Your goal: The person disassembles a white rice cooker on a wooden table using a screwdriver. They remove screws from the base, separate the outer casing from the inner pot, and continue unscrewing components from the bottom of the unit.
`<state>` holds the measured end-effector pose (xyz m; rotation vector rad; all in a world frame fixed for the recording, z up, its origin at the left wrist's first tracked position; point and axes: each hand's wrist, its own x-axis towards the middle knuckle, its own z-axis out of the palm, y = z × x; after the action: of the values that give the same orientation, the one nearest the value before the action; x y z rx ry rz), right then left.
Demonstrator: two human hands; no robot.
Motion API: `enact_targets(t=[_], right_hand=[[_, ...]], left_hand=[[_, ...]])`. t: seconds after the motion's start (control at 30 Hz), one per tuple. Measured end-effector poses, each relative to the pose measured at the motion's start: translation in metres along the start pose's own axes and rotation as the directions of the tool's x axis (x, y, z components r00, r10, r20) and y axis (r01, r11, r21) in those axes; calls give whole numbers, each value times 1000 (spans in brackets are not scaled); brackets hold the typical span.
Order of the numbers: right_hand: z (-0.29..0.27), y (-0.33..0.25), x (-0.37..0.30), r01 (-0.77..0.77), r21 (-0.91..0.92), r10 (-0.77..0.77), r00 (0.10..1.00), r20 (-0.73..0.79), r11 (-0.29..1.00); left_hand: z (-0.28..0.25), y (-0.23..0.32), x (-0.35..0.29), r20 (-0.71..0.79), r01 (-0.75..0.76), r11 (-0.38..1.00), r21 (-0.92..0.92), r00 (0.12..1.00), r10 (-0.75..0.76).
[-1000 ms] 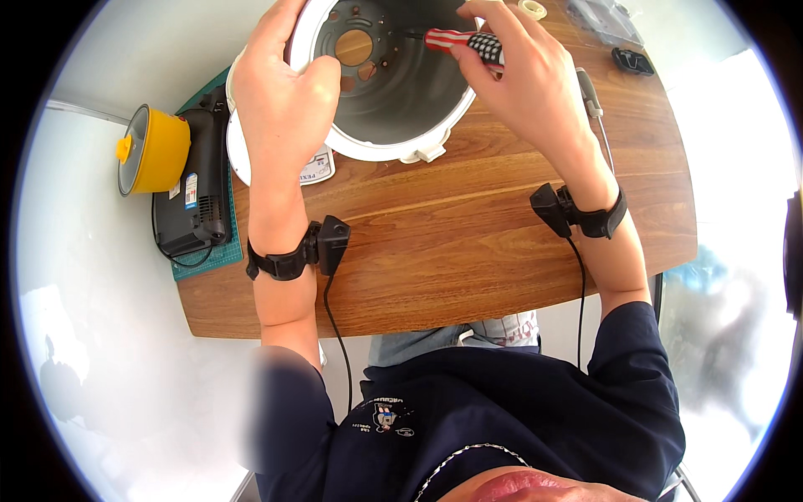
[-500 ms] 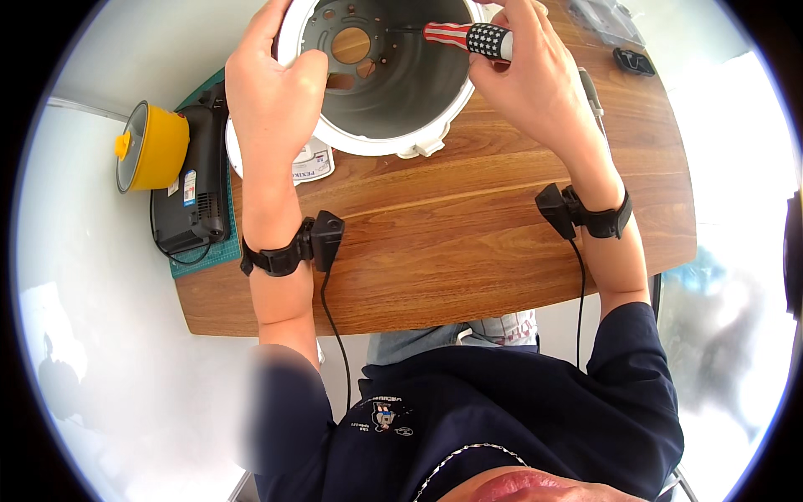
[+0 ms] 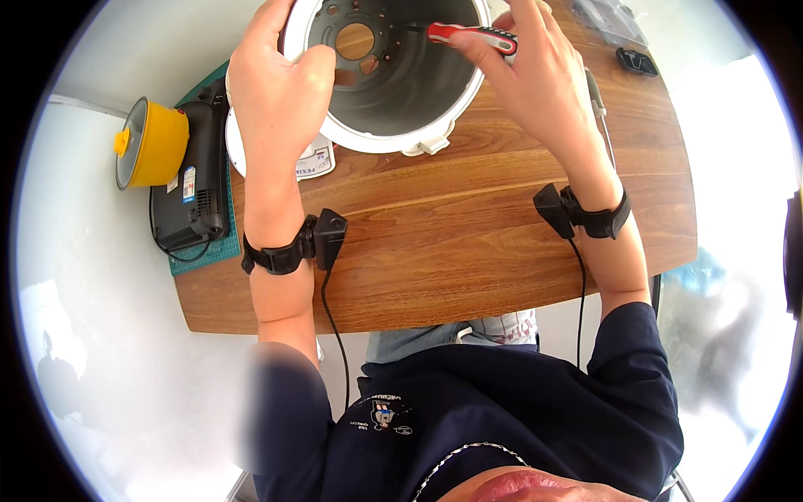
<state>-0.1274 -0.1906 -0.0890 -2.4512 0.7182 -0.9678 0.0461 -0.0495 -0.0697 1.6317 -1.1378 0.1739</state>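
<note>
A white rice-cooker-like shell [image 3: 381,144] lies tipped at the top of the head view, its grey metal inside facing me. Its far part is cut off by the frame. Round and oblong holes pierce the inner bottom. My left hand [image 3: 280,96] is closed around the left rim, the thumb over the edge and the other fingers partly hidden. Pinched in my right hand [image 3: 548,92] is a screwdriver [image 3: 442,34] with a red patterned handle. Its dark shaft points left into the shell toward the holed bottom; I cannot tell whether the tip touches a screw.
On the left, a yellow pot [image 3: 157,144] sits by a black appliance [image 3: 201,180] on a green mat [image 3: 219,253]. A printed card [image 3: 318,163] lies under my left wrist. Right of my right hand are a grey-handled tool [image 3: 595,94], a black item [image 3: 636,62] and a clear plastic box [image 3: 609,18].
The screwdriver handle has turned in my right fingers, so its starred side now hardly shows. My right thumb has shifted up along it. The shell and left hand have moved slightly right.
</note>
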Motion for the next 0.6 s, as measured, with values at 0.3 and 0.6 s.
enact_targets(t=[0.3, 0.6], right_hand=[[-1, 8, 3, 165, 35, -165, 986, 10, 986], [-2, 11, 5, 64, 77, -70, 995, 70, 995]], left_hand=[[-5, -6, 4, -25, 154, 980, -126, 987, -158], [2, 11, -4, -21, -6, 998, 59, 1000, 8]])
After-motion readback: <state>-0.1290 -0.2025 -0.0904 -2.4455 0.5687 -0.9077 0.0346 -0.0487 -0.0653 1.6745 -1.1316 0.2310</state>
